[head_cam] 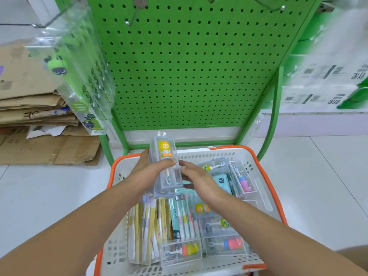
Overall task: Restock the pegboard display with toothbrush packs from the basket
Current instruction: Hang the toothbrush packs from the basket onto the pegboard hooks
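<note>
- Now, above the basket [264, 162], the left hand [148, 168] holds a clear pack [166, 166] upright, fingers behind it and thumb across its front, a yellow toothbrush figure showing inside.
- Beside it, the right hand [196, 176] steadies the pack's lower edge with curled fingertips; how firmly it pinches cannot be told.
- Behind, the green pegboard [189, 66] stands mostly bare, with wire hooks [129, 20] only near the top; a green pack [79, 72] hangs at its left side.
- Below, more packs [223, 244] lie loose in the basket, with flat carded brushes [147, 226] at its left.
- Risk, as judged: the smooth case could slip from a light grip on the lift and fall back among the others.
- Risk, as judged: the small hang tab at the pack's top may miss the hook tip, and a poke could swing the neighbouring pack.
</note>
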